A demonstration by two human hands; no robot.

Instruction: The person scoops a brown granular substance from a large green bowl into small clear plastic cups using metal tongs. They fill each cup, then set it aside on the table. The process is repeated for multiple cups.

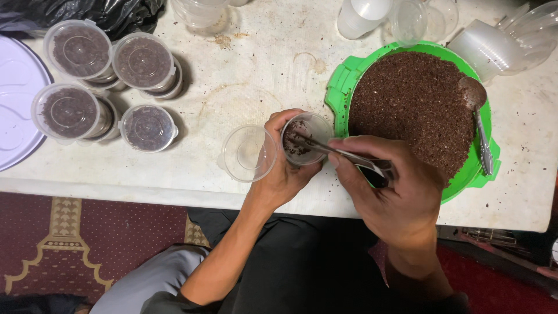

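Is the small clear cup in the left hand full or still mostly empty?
Mostly empty. The cup, held by the left hand, shows only a thin scatter of brown material at the bottom, with tweezers from the right hand reaching in.

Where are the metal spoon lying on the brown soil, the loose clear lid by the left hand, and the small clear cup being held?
Metal spoon (480, 125), head view, on its handle.
Loose clear round lid (247, 154), head view, on its centre.
Small clear plastic cup (311, 125), head view, on its upper inside wall.
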